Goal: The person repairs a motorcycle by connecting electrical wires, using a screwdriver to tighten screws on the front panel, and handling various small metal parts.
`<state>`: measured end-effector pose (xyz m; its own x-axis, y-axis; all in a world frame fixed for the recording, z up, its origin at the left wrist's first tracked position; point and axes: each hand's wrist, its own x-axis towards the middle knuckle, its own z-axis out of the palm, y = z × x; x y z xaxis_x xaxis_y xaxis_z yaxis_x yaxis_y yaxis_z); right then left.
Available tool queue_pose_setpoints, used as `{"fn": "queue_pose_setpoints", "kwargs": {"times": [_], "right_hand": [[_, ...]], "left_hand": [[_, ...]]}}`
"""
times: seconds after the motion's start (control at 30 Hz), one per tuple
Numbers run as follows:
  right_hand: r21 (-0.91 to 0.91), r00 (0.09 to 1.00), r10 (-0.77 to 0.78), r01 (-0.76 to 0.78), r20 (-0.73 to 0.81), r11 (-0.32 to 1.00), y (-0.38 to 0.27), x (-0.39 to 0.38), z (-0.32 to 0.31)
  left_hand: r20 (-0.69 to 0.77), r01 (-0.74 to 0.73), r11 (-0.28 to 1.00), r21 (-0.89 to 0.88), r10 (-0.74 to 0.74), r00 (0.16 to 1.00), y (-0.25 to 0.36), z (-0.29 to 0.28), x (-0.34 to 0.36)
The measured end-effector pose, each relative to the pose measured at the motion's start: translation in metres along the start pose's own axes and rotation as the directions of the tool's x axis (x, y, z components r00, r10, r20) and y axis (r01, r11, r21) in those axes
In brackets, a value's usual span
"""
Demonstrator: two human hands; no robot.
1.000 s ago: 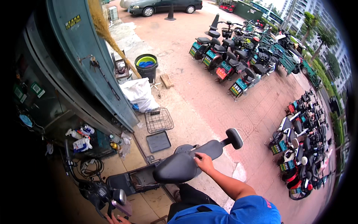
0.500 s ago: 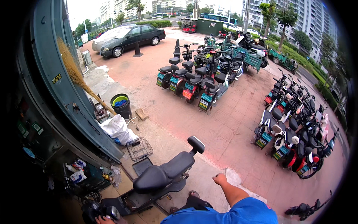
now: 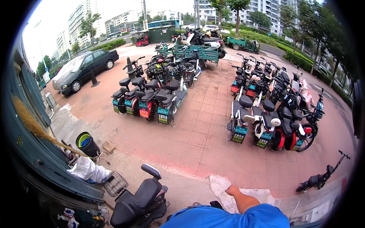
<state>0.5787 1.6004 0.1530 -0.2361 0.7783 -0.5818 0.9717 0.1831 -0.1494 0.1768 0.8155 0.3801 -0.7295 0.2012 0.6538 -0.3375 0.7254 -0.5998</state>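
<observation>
- Scooter [image 3: 143,195], black and partly cut off by the lower edge, stands at lower left.
- Right hand [image 3: 231,190] hangs well apart from it, over a pale ground patch [image 3: 219,187]; whether that grip is closed or holding anything, I cannot tell.
- Left hand: out of view, grip unknown.
- Step in hand seems standing beside the scooter; touching it right-handed would call for reaching leftward.

A black-seated scooter [image 3: 141,197] stands over pale concrete [image 3: 184,183] that carries a wire basket [image 3: 116,184], white sack [image 3: 88,169] and wooden block [image 3: 108,147]
</observation>
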Motion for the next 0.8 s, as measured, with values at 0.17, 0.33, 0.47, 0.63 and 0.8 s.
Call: {"fn": "queue_pose_setpoints", "kwargs": {"times": [0.17,0.33,0.47,0.63,0.8], "right_hand": [[0.180,0.975,0.174,-0.148,-0.139,0.972,0.078,0.014,-0.036],[0.354,0.972,0.142,-0.068,-0.186,0.933,0.092,0.004,-0.045],[0.391,0.979,0.175,-0.122,-0.104,0.912,0.117,0.000,0.000],[0.371,0.946,0.322,-0.307,0.022,0.876,0.184,-0.017,0.059],[0.459,0.931,0.335,-0.239,-0.141,0.856,0.162,0.008,-0.064]], "left_hand": [[0.600,0.380,0.570,-0.728,0.263,0.755,0.249,-0.132,0.051],[0.048,-0.444,0.597,-0.668,0.630,0.775,0.441,-0.106,0.081],[-0.245,-0.697,0.584,-0.416,0.666,0.705,0.532,-0.128,0.156],[-0.277,-0.653,0.303,-0.694,0.725,0.630,0.609,-0.275,0.214],[-0.308,-0.646,0.178,-0.742,0.765,0.565,0.624,-0.383,0.252]]}}
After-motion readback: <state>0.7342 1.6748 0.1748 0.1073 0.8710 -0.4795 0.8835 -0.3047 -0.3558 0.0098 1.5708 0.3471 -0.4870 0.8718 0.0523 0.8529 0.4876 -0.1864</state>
